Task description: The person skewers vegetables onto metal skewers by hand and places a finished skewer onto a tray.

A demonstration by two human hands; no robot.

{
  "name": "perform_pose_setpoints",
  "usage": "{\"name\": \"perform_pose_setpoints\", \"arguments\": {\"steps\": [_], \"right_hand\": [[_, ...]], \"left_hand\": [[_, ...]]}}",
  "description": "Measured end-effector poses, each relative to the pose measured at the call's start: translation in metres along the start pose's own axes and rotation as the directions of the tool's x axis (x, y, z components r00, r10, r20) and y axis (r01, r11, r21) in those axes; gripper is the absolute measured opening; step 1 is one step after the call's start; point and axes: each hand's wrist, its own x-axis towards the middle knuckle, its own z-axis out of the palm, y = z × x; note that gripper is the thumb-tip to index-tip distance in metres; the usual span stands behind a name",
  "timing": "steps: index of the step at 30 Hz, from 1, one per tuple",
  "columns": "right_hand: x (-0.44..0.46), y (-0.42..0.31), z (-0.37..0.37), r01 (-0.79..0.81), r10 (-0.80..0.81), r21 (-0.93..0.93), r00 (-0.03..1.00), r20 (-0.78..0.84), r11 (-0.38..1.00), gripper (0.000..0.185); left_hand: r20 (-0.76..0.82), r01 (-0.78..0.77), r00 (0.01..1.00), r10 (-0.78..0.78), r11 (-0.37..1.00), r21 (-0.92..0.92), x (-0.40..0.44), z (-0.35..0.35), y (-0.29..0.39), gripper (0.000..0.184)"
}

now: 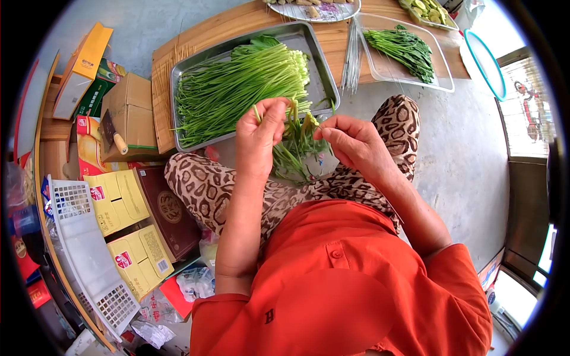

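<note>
My left hand (261, 132) is closed in a pinch around thin green stems (257, 113). Close by on the right, my right hand (351, 141) has its thumb and forefinger pressed together beside the pale stem ends; what lies between these fingertips is too small to make out. Below both hands, between the knees, hang loose leafy greens (291, 155); their lower part is partly hidden. Just beyond the hands, a metal tray (323, 71) holds a thick heap of long green stalks (237, 89), their pale ends mostly toward the right.
On the wooden table (228, 26) lie metal skewers (351, 56), wooden skewers (169, 62) and a clear tray (439, 83) with leafy greens (404, 50). A plate (314, 10) stands at the back. At left are a cardboard box (133, 107), a knife (116, 136) and a white basket (89, 249).
</note>
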Motion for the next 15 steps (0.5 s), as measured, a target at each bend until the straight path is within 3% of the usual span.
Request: {"name": "perform_pose_setpoints", "arguments": {"steps": [2,3,5,6,8,11,12,15], "right_hand": [[0.002,0.001,-0.001,0.005,-0.005,0.009,1.0,-0.007,1.0,0.021],[0.003,0.003,-0.001,0.017,-0.016,0.009,1.0,-0.026,1.0,0.021],[0.005,0.008,-0.002,0.027,-0.027,0.01,0.999,-0.045,1.0,0.021],[0.007,0.012,-0.003,0.041,-0.038,0.05,0.997,-0.068,0.998,0.021],[0.009,0.012,-0.004,0.053,-0.041,0.103,0.993,-0.109,0.993,0.019],[0.013,0.009,-0.002,0.05,-0.033,0.114,0.989,-0.143,0.992,0.014],[0.015,0.01,0.0,0.046,-0.029,0.117,0.989,-0.144,0.992,0.014],[0.022,0.013,0.006,0.128,-0.117,0.091,0.986,-0.116,0.988,0.014]], "left_hand": [[-0.063,-0.168,0.978,0.197,0.936,0.309,-0.001,0.008,0.003,0.025],[-0.063,-0.17,0.978,0.198,0.936,0.309,0.001,0.004,-0.001,0.025],[0.069,-0.486,0.819,0.57,0.623,0.613,0.008,-0.002,-0.007,0.033],[0.07,-0.486,0.819,0.569,0.623,0.613,0.004,-0.002,-0.005,0.033],[-0.051,-0.196,0.956,0.289,0.755,0.626,-0.007,-0.002,0.002,0.026],[0.044,-0.275,0.948,0.314,0.743,0.611,-0.006,0.003,-0.003,0.015],[0.057,-0.19,0.98,0.189,0.829,0.526,-0.006,0.003,-0.005,0.014],[0.109,-0.109,0.992,0.064,0.868,0.484,-0.005,0.006,-0.009,0.015]]}}
